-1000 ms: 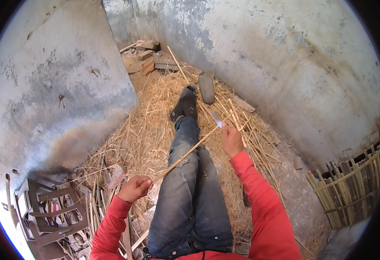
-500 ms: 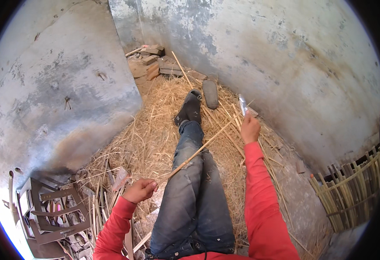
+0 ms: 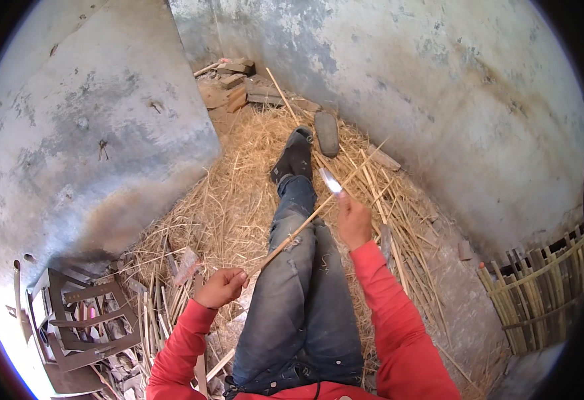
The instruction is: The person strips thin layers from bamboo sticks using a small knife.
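Above straw (image 3: 235, 193), right grip (image 3: 354, 220) slants a likely knife (image 3: 330, 181).

No text, label, brand, number or sign can be read here anywhere.

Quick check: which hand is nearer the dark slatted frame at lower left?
Left. The left hand is to the right of the dark slatted frame and a little higher in the picture; the right hand is farther right and higher still, beyond the legs.
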The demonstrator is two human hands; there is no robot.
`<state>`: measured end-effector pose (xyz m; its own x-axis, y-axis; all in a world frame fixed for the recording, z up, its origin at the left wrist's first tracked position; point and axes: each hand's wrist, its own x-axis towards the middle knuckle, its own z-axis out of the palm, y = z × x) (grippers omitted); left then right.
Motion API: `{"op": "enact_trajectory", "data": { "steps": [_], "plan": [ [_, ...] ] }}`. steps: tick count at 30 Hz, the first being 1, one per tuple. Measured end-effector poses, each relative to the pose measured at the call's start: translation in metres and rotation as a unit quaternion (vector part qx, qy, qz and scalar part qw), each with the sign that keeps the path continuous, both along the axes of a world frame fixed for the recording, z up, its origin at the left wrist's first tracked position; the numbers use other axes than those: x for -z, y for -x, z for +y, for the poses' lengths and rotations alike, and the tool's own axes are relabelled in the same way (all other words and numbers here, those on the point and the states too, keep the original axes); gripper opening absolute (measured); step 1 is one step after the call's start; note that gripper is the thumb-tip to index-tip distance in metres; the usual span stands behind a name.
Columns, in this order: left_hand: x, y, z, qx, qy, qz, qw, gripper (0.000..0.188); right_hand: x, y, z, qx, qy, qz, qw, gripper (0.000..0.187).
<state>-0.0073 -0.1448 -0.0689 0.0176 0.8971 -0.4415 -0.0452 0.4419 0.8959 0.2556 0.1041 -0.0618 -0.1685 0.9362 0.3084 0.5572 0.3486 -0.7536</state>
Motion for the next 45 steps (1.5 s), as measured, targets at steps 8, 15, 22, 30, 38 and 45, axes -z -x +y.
{"op": "enact_trajectory", "data": {
  "steps": [8, 15, 22, 30, 38, 45],
  "plan": [
    [0.007, -0.005, -0.013, -0.025, -0.032, 0.031, 0.999, 0.031, -0.002, 0.014, -0.086, -0.211, 0.144, 0.078, 0.964, 0.047],
    [-0.030, -0.068, -0.039, -0.146, -0.161, 0.285, 0.933, 0.020, -0.040, -0.006, -0.081, -0.177, 0.228, 0.257, 0.923, 0.034],
    [-0.042, -0.107, -0.063, -0.190, -0.268, 0.519, 0.789, 0.008, -0.062, 0.000, -0.118, -0.191, 0.082, 0.145, 0.967, 0.026],
    [-0.040, -0.125, -0.081, -0.212, -0.317, 0.551, 0.742, 0.010, -0.064, -0.013, -0.138, -0.192, 0.103, 0.244, 0.945, 0.024],
    [-0.027, -0.137, -0.101, -0.146, -0.259, 0.526, 0.797, 0.015, -0.049, -0.030, -0.132, -0.120, 0.144, 0.308, 0.933, 0.024],
    [-0.059, -0.145, -0.063, -0.132, -0.205, 0.235, 0.941, 0.036, -0.047, -0.004, -0.186, -0.241, 0.137, 0.253, 0.927, 0.024]
  ]
}}
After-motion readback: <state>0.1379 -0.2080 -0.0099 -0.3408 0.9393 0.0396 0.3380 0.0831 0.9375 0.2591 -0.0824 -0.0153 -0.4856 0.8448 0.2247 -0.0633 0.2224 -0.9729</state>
